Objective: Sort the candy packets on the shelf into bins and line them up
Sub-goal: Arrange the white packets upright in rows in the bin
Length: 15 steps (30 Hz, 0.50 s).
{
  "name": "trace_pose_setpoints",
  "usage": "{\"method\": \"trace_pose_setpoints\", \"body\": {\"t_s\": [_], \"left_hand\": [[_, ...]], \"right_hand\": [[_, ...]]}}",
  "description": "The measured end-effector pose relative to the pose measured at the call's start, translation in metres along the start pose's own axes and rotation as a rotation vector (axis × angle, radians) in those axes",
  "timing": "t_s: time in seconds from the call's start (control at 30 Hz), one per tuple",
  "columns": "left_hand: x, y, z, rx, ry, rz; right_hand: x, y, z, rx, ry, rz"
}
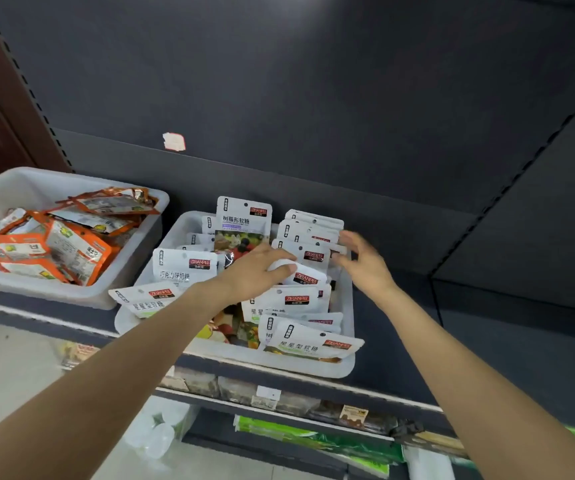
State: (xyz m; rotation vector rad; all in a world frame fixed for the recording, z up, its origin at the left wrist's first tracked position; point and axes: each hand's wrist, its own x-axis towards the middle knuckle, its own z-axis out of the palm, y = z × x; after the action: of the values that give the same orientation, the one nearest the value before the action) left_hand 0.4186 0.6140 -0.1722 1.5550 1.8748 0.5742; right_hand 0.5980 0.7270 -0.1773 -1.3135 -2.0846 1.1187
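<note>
A white bin (345,362) on the dark shelf holds several white candy packets with red labels. One packet (244,220) stands upright at the back, and a row of packets (308,233) leans at the back right. My left hand (256,271) reaches into the middle of the bin and grips a white packet (305,273), thumb curled over its top. My right hand (360,259) hovers with spread fingers at the bin's right side, beside the leaning row, holding nothing. A second white bin (133,271) at the left holds several orange packets (71,244) in a loose heap.
The dark shelf (487,348) runs on bare to the right of the bins, with a dark back panel (314,98) behind. A white sticker (174,141) is on that panel. Lower shelves hold brown packages (314,407) and green packs (331,441). White plastic cups (156,434) sit below.
</note>
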Motion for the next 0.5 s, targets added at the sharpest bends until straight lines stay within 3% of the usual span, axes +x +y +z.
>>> {"method": "trace_pose_setpoints", "body": {"t_s": [0.13, 0.3, 0.5], "left_hand": [[0.002, 0.004, 0.002, -0.016, 0.042, -0.027], [0.005, 0.003, 0.003, -0.002, 0.110, -0.059], [0.009, -0.004, -0.003, 0.028, 0.214, -0.105]], "right_hand": [[0.026, 0.010, 0.008, -0.050, -0.027, 0.018], [0.041, 0.011, 0.011, -0.203, 0.122, 0.025], [0.041, 0.011, 0.018, -0.193, 0.015, 0.027]]}}
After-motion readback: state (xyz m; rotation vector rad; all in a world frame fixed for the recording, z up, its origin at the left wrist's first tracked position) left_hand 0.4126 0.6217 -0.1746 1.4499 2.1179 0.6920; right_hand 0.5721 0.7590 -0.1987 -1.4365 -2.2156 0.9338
